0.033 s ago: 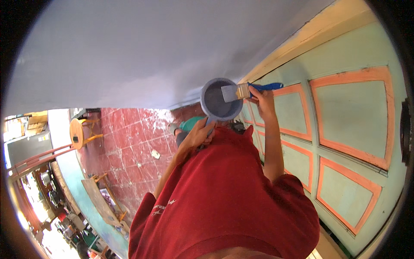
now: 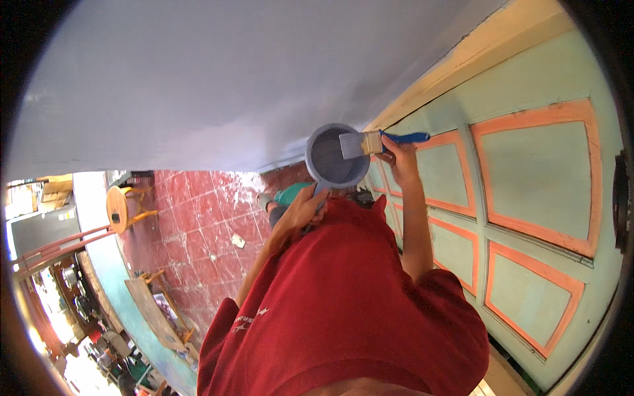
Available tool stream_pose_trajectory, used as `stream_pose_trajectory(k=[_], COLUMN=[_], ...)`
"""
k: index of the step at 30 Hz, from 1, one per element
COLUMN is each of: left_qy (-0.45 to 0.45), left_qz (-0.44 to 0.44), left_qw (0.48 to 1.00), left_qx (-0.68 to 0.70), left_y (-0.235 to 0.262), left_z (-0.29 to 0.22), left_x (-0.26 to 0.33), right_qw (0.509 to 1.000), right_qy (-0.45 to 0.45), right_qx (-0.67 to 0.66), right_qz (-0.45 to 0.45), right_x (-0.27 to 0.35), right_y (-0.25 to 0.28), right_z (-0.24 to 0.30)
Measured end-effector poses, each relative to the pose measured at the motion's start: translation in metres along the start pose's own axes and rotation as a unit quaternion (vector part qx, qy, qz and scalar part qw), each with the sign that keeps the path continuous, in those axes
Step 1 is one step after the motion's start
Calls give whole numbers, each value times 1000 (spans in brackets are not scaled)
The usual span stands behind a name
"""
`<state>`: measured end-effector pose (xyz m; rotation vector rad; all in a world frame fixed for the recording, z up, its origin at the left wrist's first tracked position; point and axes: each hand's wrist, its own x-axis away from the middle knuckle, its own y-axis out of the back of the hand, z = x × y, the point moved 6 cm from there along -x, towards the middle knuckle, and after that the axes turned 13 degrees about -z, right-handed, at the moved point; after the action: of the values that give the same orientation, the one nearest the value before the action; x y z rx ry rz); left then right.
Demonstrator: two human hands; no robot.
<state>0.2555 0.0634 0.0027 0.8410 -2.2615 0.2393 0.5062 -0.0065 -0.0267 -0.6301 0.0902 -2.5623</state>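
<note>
A grey long-handled dipper (image 2: 309, 155) hangs at the middle of the view, its bowl coated inside with grey paint. My left hand (image 2: 305, 210) is closed round its handle, close below the bowl. In my right hand (image 2: 400, 158) is a paintbrush (image 2: 413, 138) with a blue handle and a metal ferrule. Its grey-coated bristles reach over the right part of the dipper's opening. Whether they touch the rim or the paint cannot be made out. My right fingers pinch the brush near the ferrule.
A grey-blue wall (image 2: 198, 79) rises ahead. On the right stands a pale green door (image 2: 538, 178) with orange-trimmed panels, beside a cream frame (image 2: 456, 63). The red tiled floor (image 2: 205, 231) has pale splashes. At left are a wooden stool (image 2: 117, 209) and a wooden bench (image 2: 153, 310).
The dipper and the brush sit very slightly lower in the picture, and the whole view has shifted a little. Both hands keep the same hold.
</note>
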Motion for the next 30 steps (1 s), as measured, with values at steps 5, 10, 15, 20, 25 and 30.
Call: stream_pose_trajectory(k=[5,10,15,20,25,30], left_qy=[-41,-68,-71,-39,-44,-71], left_qz=[35,0,29,33,42,36], left_qw=[994,997,994,996,995,994], left_qx=[97,43,73,73,83,71], left_y=[-6,-4,-12,-15,-20,-26], left_z=[19,17,11,12,12,14], left_x=[-30,-28,-26,-19,-16,-19], right_qw=[971,951,800,806,808,802], right_qy=[-122,252,480,434,413,449], right_qx=[-203,178,349,389,406,379], right_qz=[29,7,90,105,110,107], right_x=[-24,22,45,44,40,38], right_y=[18,-21,-68,-76,-69,-64], right_z=[-35,34,34,15,3,2])
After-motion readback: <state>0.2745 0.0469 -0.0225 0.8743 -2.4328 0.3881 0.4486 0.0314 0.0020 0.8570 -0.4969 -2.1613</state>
